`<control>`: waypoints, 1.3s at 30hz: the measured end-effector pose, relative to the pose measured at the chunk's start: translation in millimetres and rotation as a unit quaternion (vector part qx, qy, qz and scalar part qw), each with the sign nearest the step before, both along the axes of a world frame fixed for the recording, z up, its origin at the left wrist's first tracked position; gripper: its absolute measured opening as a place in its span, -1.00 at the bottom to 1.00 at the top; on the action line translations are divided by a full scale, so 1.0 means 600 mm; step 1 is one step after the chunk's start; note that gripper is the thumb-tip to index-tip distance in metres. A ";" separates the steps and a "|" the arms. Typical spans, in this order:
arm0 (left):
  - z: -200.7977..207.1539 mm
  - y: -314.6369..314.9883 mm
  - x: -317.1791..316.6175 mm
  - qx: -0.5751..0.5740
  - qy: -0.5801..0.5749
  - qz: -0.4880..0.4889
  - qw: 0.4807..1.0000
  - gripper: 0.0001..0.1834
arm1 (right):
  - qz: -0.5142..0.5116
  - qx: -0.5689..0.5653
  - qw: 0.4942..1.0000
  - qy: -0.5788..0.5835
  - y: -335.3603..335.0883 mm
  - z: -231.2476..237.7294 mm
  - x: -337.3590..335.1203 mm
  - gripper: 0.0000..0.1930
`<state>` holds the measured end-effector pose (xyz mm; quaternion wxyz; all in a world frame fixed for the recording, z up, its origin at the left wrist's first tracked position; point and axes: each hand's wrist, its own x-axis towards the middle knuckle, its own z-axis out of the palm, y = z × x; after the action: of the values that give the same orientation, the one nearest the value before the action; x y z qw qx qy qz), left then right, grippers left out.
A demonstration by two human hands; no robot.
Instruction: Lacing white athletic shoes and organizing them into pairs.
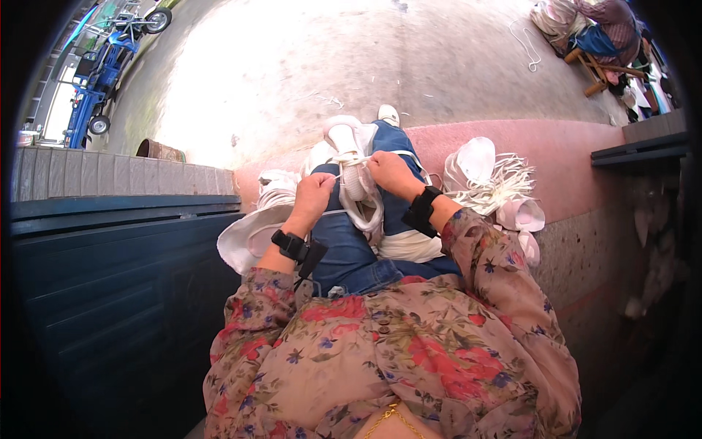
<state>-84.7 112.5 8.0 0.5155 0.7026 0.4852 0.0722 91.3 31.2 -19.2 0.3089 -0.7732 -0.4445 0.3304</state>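
Observation:
A white shoe (356,192) rests between my legs, its opening toward me and its pale tongue raised at the far end. My left hand (314,196) is closed in a pinch at the shoe's left side, on the end of a thin white shoelace. On the shoe's upper right, the fingers of my right hand (393,174) pinch the lace too. The lace (349,157) crosses the shoe between the two hands. Both fists hide the lace ends.
A bundle of white laces (504,183) lies to my right beside white shoe pieces (521,214). More white pieces (252,238) lie at my left. Blue doors (124,278) flank me on the left. Far right, another person sits by a wooden stool (596,73); a blue cart (95,88) stands far left.

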 end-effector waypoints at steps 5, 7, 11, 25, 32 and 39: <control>-0.007 -0.001 -0.005 0.014 -0.023 0.035 0.999 -0.78 | -0.031 -0.068 0.988 0.139 0.008 -0.010 -0.008 -0.69; -0.018 0.001 -0.005 0.040 -0.010 0.040 0.998 -0.78 | 0.013 -0.035 0.998 0.054 0.007 -0.008 -0.012 -0.73; -0.026 0.007 0.005 0.129 0.011 0.001 0.992 -0.76 | 0.143 0.018 0.971 -0.190 0.003 0.017 -0.009 -0.85; -0.045 0.050 0.012 0.085 0.059 -0.197 0.975 -0.74 | 0.190 0.077 0.960 -0.192 0.000 -0.025 0.000 -0.90; -0.022 0.013 0.019 0.278 0.029 -0.205 0.938 -0.81 | 0.232 -0.007 0.956 -0.177 0.003 0.014 -0.002 -0.88; -0.028 0.020 0.067 0.346 0.012 -0.228 0.910 -0.81 | 0.182 0.031 0.970 -0.155 0.013 -0.023 0.030 -0.84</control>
<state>-44.4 124.2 -8.6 0.2362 0.9295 0.2623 0.1074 109.5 38.8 -32.8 0.1946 -0.7111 -0.6305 0.2429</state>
